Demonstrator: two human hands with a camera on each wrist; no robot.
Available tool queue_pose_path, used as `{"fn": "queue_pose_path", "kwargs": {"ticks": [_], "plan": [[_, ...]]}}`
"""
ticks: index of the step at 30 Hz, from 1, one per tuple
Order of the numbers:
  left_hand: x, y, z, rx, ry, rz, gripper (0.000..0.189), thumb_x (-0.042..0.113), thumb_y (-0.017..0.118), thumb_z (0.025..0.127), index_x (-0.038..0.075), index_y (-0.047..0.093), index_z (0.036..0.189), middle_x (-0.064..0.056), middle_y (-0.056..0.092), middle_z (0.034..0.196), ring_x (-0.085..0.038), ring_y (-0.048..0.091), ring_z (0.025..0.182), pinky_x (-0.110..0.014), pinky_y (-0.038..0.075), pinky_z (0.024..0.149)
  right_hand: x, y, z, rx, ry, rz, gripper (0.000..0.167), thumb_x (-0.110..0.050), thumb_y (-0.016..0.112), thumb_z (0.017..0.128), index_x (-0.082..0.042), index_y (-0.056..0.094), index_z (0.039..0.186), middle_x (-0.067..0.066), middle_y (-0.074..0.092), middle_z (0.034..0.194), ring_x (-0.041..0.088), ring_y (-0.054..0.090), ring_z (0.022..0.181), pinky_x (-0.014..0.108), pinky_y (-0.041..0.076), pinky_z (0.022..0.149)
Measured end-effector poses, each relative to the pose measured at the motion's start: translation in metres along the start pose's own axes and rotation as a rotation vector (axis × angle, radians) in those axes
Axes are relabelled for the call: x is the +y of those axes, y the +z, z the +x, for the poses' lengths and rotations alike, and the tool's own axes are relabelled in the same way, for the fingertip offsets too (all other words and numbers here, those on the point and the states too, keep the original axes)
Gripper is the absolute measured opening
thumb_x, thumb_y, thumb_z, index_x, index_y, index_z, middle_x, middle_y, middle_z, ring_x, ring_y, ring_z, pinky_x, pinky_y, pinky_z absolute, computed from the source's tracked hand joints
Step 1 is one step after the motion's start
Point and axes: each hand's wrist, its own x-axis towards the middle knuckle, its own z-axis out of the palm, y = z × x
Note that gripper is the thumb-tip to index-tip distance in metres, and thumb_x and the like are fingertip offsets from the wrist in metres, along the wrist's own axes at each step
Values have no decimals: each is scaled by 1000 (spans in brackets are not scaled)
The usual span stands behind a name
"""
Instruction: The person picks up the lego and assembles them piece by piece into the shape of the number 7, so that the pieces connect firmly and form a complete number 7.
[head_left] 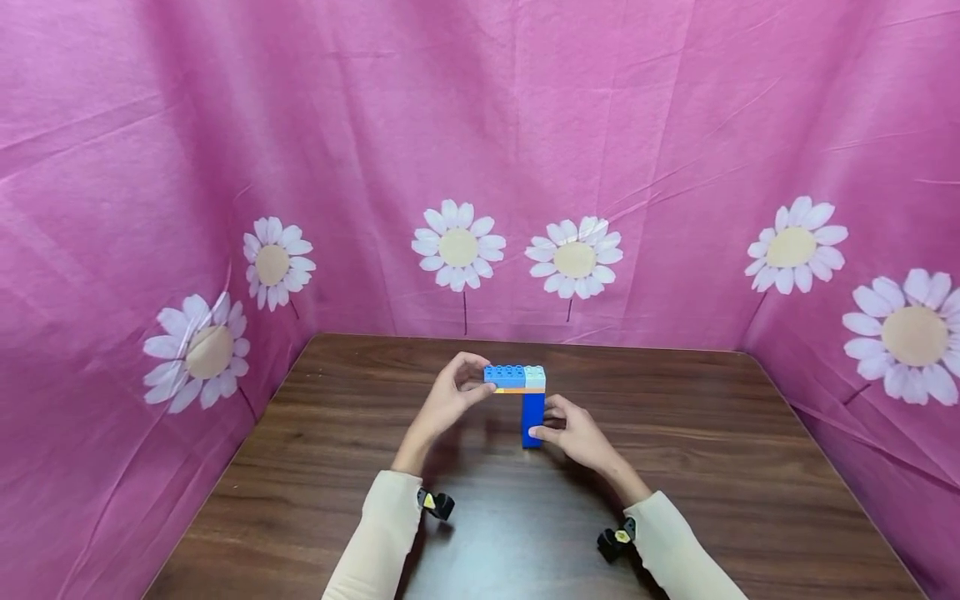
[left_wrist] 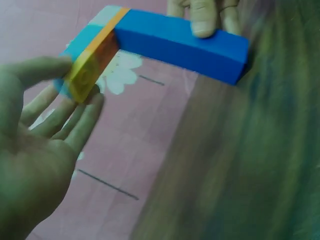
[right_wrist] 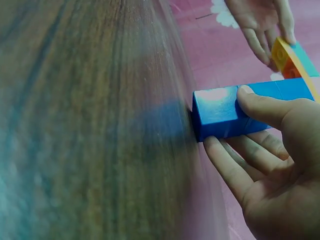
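A toy-brick structure stands on the table, with a dark blue brick column (head_left: 532,419) as its upright. From the column's top an arm juts left: an orange and yellow layer (left_wrist: 95,65) underneath, a light blue brick (head_left: 504,377) and a pale mint brick (head_left: 535,377) above. My left hand (head_left: 448,398) pinches the arm's free end between thumb and fingers. Lower down, my right hand (head_left: 579,433) grips the column, its thumb (right_wrist: 265,106) on the near face and fingers around the other side. The palm side of the left hand (left_wrist: 42,150) shows in the left wrist view.
The brown wood-grain table (head_left: 315,500) reaches to a pink cloth backdrop (head_left: 480,100) printed with white daisies, which surrounds the back and both sides. A black wrist camera (head_left: 438,504) sits at the left cuff, another black wrist camera (head_left: 615,540) at the right cuff.
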Motion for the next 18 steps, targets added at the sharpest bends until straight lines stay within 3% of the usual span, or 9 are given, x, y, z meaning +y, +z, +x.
{"fn": "queue_pose_path", "kwargs": {"ticks": [4, 11, 14, 18], "plan": [[-10, 10, 4, 109, -1, -100, 35, -8, 77, 90, -6, 60, 120, -16, 70, 115, -11, 68, 101, -23, 60, 88, 1, -1, -2, -8, 8, -4, 41, -26, 83, 95, -7, 66, 127, 12, 78, 121, 30, 73, 117, 49, 61, 99], [-19, 18, 14, 197, -21, -48, 28, 3, 79, 93, -5, 68, 117, -22, 73, 122, -15, 69, 109, -23, 57, 93, 6, -5, -4, -26, 19, 37, 43, -29, 77, 100, 0, 64, 130, 23, 74, 127, 29, 78, 106, 44, 64, 93], [-23, 19, 20, 200, -34, -49, 26, 3, 77, 96, -6, 68, 118, -25, 73, 123, -25, 72, 109, -29, 60, 96, 7, -7, -3, -43, 44, 74, 51, -31, 74, 102, 5, 61, 136, 29, 71, 130, 27, 80, 97, 47, 63, 94], [-28, 20, 28, 187, -58, -65, 24, 1, 74, 97, -8, 68, 119, -29, 73, 119, -31, 76, 101, -51, 59, 103, 7, -9, 0, -58, 61, 122, 57, -32, 71, 104, 10, 57, 140, 30, 72, 128, 27, 80, 94, 47, 64, 92]]}}
